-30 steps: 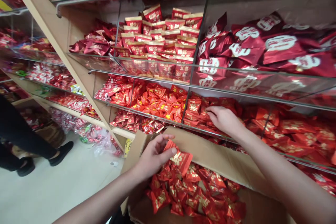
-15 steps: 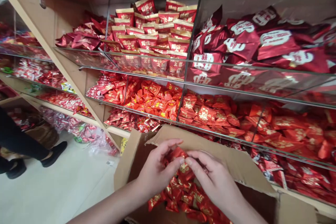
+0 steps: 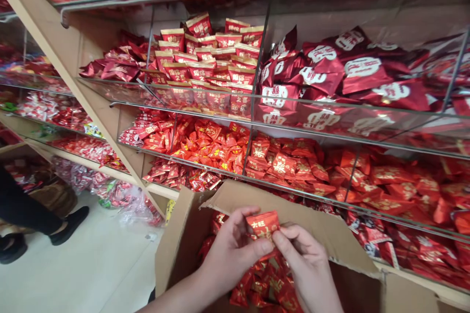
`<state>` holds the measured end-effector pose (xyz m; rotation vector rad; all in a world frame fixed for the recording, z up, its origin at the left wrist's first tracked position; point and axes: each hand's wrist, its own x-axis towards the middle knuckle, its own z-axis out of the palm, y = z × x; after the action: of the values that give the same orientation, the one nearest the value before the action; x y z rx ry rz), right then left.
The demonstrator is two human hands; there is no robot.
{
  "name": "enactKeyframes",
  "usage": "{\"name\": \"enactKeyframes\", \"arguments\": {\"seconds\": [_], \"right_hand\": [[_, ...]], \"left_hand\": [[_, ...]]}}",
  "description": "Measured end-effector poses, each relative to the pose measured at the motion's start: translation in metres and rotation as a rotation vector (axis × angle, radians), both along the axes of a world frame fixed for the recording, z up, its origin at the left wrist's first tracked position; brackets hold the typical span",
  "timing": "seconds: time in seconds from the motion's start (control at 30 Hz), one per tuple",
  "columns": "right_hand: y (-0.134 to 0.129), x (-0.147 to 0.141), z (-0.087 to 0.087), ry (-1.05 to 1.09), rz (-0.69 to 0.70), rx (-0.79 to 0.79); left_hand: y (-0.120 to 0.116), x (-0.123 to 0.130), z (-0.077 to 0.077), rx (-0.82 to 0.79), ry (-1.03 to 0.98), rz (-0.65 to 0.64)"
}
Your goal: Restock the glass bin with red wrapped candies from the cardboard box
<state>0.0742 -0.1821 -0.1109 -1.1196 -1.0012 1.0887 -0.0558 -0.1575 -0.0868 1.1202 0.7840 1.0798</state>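
Observation:
Above an opened cardboard box [image 3: 271,200], my left hand [image 3: 235,249] curls round a small red candy packet [image 3: 262,225] with gold characters. Its thumb presses on the packet's lower front. My right hand [image 3: 303,254] pinches the same packet at its right edge between thumb and fingers. Below the hands, a heap of similar red and gold packets [image 3: 257,286] lies inside the box, partly covered by my hands and wrists.
Glass-fronted shelves [image 3: 205,161] full of red packets rise behind the box. Gold-topped packets [image 3: 200,71] and larger dark red bags [image 3: 319,71] fill the upper compartments. At left, a person's dark-shoed foot [image 3: 69,225] stands on the pale floor [image 3: 110,254] near plastic bags of sweets [image 3: 125,200].
The packet has turned so its gold lettering faces me more plainly. Both hands have shifted slightly right and down, and the camera view has moved a little.

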Motion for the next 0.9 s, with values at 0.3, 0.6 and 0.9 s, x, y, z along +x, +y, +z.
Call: {"name": "enactKeyframes", "arguments": {"seconds": [0.3, 0.6, 0.9], "right_hand": [[0.001, 0.007, -0.003, -0.014, 0.044, -0.025], [0.010, 0.030, 0.014, -0.219, 0.195, 0.018], [0.097, 0.099, 0.046, -0.551, -0.145, 0.207]], "left_hand": [[0.002, 0.000, 0.000, -0.125, 0.001, -0.088], [0.013, -0.013, 0.014, 0.238, 0.311, -0.137], [0.145, 0.048, 0.078, 1.146, 1.252, -0.273]]}}
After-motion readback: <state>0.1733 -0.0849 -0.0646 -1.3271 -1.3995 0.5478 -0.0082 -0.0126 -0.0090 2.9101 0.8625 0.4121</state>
